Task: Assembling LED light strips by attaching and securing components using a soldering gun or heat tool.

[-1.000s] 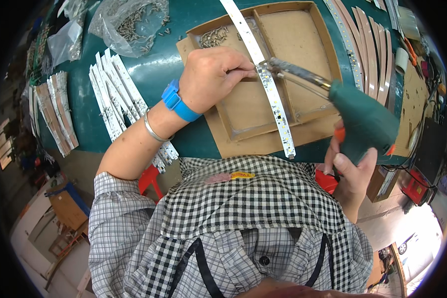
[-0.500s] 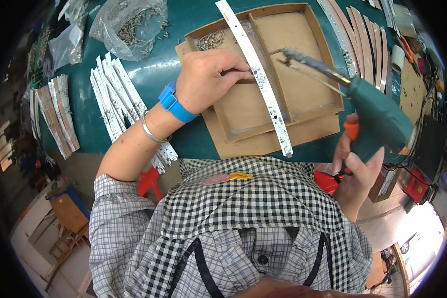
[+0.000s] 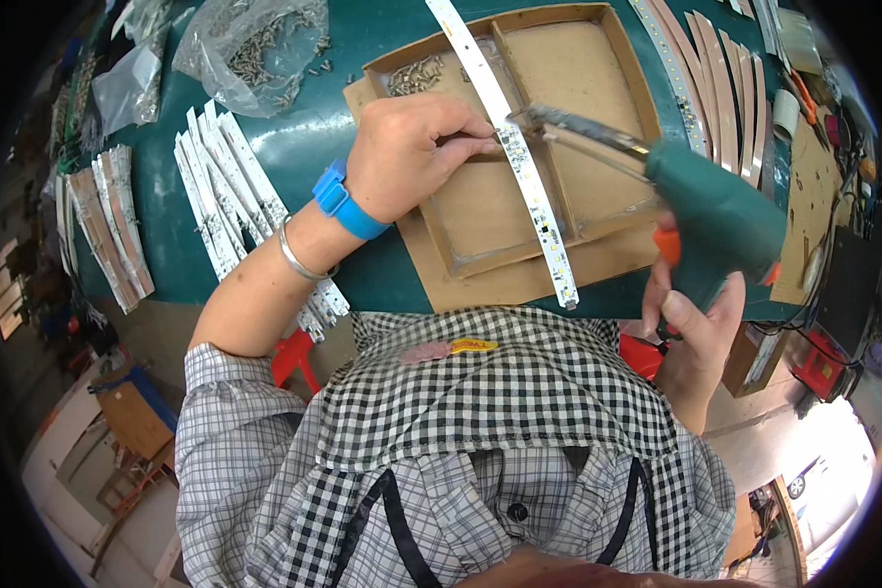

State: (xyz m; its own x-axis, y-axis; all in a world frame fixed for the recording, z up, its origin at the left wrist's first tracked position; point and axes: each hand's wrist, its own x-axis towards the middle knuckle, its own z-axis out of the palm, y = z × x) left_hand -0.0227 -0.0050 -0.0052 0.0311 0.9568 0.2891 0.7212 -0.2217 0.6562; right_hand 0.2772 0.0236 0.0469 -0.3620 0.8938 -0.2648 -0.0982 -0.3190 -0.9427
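Observation:
A long white LED circuit strip (image 3: pixel 533 189) lies slanted across a shallow cardboard tray (image 3: pixel 568 64). At the strip's left edge, my left hand (image 3: pixel 402 157) pinches thumb and forefinger together on a tiny piece; the fingertips hide what it is. Wrapped round the handle of a green soldering gun (image 3: pixel 723 211) with an orange trigger, my right hand (image 3: pixel 701 318) holds it tilted to the right of the strip. The gun's tip is at the strip's right edge, across from my left fingertips. Whether it touches the strip I cannot tell.
Small metal parts (image 3: pixel 416 76) lie in the tray's far left compartment. A clear bag (image 3: pixel 255 54) of similar parts stands behind. White strips (image 3: pixel 220 186) are stacked left, with more strips (image 3: pixel 113 225) beyond. Copper-coloured strips (image 3: pixel 730 98) lie far right.
My right hand has moved left with the soldering gun, bringing its tip from right of the strip up to its edge. My left hand and the strip have stayed in place.

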